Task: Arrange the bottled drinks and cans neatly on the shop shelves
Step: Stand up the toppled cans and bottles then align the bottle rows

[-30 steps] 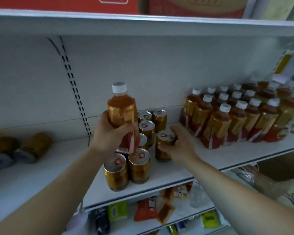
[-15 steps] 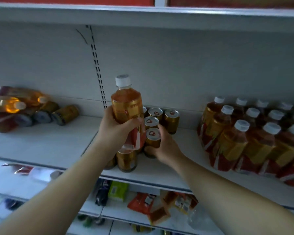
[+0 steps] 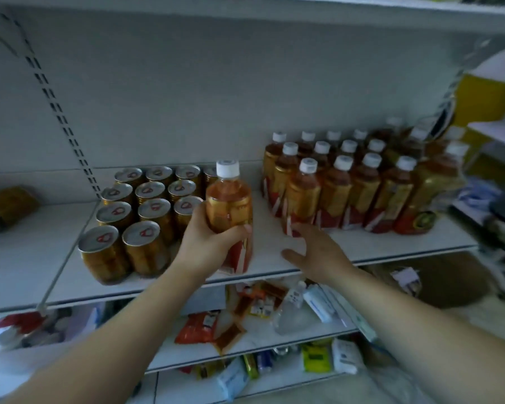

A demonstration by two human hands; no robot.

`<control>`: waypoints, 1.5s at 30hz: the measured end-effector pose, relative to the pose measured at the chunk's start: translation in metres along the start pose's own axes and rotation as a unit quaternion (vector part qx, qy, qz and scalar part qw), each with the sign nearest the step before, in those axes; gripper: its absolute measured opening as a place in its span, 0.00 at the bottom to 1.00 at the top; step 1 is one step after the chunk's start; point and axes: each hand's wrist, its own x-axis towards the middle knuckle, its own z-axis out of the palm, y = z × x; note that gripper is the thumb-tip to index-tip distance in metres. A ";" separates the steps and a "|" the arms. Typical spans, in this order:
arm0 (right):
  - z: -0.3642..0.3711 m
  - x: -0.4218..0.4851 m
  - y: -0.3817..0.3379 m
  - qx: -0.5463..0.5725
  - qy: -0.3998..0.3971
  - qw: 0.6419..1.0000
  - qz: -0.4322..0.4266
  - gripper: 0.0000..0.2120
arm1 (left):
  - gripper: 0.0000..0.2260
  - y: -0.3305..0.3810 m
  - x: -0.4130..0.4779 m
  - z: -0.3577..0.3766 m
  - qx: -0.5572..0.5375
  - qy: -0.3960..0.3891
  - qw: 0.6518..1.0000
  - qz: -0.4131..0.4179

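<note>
My left hand [image 3: 207,246] grips an upright amber tea bottle [image 3: 229,205] with a white cap and a gold and red label, its base near the white shelf [image 3: 362,243] front. Left of it stand several gold cans [image 3: 146,211] in rows, tops up. At the right, several matching bottles [image 3: 347,185] stand packed together. My right hand [image 3: 315,255] hovers with fingers spread over the bare shelf gap between the held bottle and the bottle group, holding nothing.
A can lies on its side [image 3: 3,208] on the shelf section at far left. Lower shelves [image 3: 245,316] hold loose snack packets and small packs. A yellow and white container [image 3: 490,91] stands at the far right.
My right hand has let go of the can and moved right, into the gap. The left hand has carried the bottle right of the cans and lowered it. The view has shifted right.
</note>
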 end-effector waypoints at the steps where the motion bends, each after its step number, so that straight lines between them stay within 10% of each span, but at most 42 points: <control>1: -0.007 -0.007 0.014 -0.007 0.011 1.000 0.019 0.34 | 0.29 -0.003 -0.002 0.012 0.006 -0.013 1.000 -0.001; 14: -0.087 -0.046 0.229 -0.120 0.084 0.980 0.134 0.26 | 0.29 -0.022 -0.012 0.197 0.054 -0.050 0.997 -0.002; 20: -0.120 -0.025 0.291 -0.178 0.054 0.973 0.139 0.38 | 0.31 -0.022 -0.001 0.274 0.063 -0.005 0.998 0.003; 29: -0.134 0.018 0.336 -0.186 -0.037 0.971 0.145 0.64 | 0.42 -0.032 0.007 0.290 0.169 -0.086 0.982 -0.010; 45: -0.115 0.018 0.350 -0.202 0.019 0.973 0.108 0.61 | 0.33 -0.039 0.025 0.356 0.121 -0.062 0.990 0.043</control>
